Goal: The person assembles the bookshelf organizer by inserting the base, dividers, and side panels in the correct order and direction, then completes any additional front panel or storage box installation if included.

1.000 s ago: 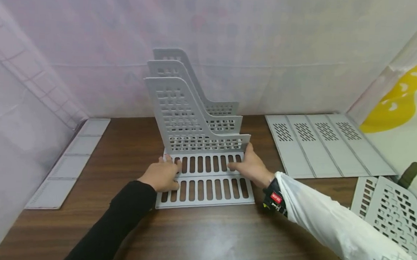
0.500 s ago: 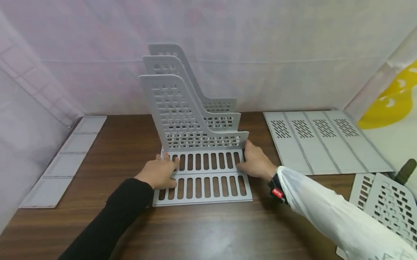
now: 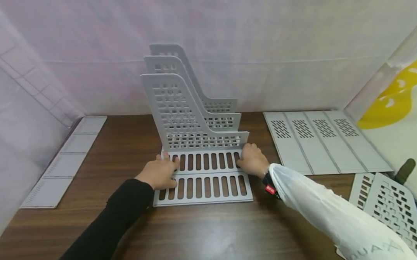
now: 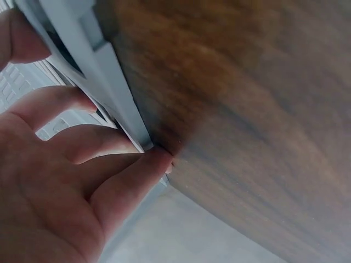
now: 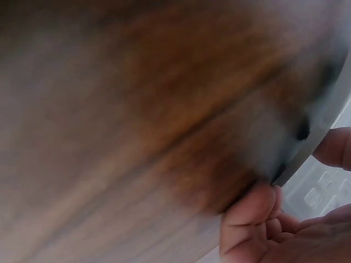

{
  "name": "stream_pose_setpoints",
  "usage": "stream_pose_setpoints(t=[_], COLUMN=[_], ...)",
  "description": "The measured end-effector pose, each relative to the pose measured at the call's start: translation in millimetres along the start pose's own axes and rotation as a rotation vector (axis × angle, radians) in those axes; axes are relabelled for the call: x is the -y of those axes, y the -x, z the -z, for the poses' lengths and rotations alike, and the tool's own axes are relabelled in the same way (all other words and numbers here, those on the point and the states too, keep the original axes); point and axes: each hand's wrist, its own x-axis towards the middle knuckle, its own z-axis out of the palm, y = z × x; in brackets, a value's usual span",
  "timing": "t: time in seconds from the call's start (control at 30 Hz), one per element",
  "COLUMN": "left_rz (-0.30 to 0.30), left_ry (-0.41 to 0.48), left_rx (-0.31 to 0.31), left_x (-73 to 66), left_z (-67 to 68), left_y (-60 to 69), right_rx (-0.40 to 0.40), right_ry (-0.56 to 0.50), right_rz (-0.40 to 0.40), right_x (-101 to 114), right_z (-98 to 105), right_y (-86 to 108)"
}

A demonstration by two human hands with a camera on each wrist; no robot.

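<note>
Your left hand [image 3: 159, 173] grips the left edge of the slotted base [image 3: 205, 201], your right hand [image 3: 254, 160] its right edge, mid-tabletop [image 3: 176, 237]; lifting one side faster could twist it and tip the upright panels [image 3: 194, 115] on its far part.

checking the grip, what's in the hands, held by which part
The slotted panel, by its side edges: left hand at left, right hand at right.

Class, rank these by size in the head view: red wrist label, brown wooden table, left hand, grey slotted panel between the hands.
1. Brown wooden table
2. Grey slotted panel
3. Left hand
4. Red wrist label
</note>
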Motion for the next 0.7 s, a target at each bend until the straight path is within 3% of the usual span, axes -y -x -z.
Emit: stream_pose_setpoints(t=[0.5, 0.7], left_rz=[-0.007, -0.002], left_ry=[0.014, -0.001], left_rx=[0.043, 0.011], left_x=[-1.7, 4.0], left_z=[1.7, 1.8], left_y=[-2.0, -0.8], right_rx=[-0.045, -0.006], right_ry=[0.003, -0.016], right_rz=[0.074, 0.141], right_x=[-4.8, -8.3], right_z=[4.8, 6.2], right_y=[-5.9, -1.9])
